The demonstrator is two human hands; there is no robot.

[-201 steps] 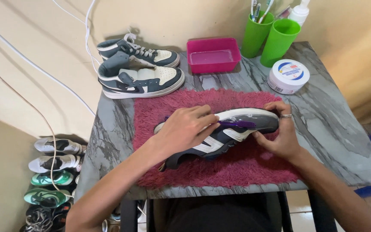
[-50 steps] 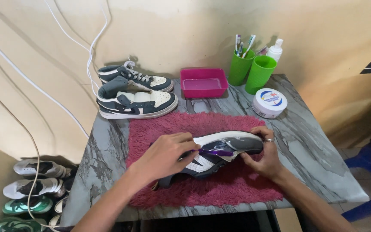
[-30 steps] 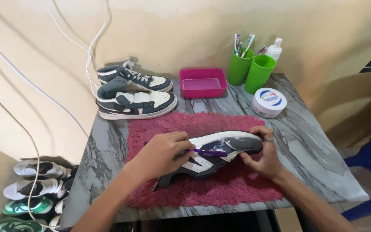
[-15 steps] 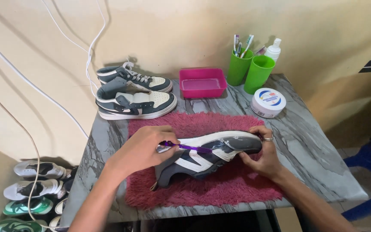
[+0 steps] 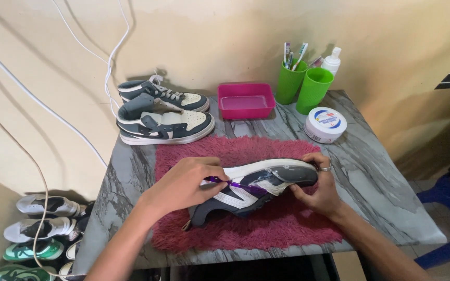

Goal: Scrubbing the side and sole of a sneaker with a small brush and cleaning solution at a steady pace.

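**Sneaker brushed on a red mat**

A purple toothbrush (image 5: 233, 184) is pinched in the left hand (image 5: 183, 184), its head laid against the side of a grey-and-white sneaker (image 5: 253, 184). The sneaker is tipped on its side on the shaggy red mat (image 5: 287, 229). Its toe is gripped by the curled fingers of the right hand (image 5: 319, 187).

We cannot see the near end of the purple brush (image 5: 235, 184), which vanishes under the left hand (image 5: 183, 184); its bristle end blurs against the sneaker (image 5: 251, 187) just beyond those fingertips; the sneaker's toe is covered by the right hand (image 5: 320, 187), whose palm is turned away; the shoes on the floor (image 5: 37, 234) are cut off by the left and bottom edges; the brushes in the green cup (image 5: 290, 83) are too small to tell apart.
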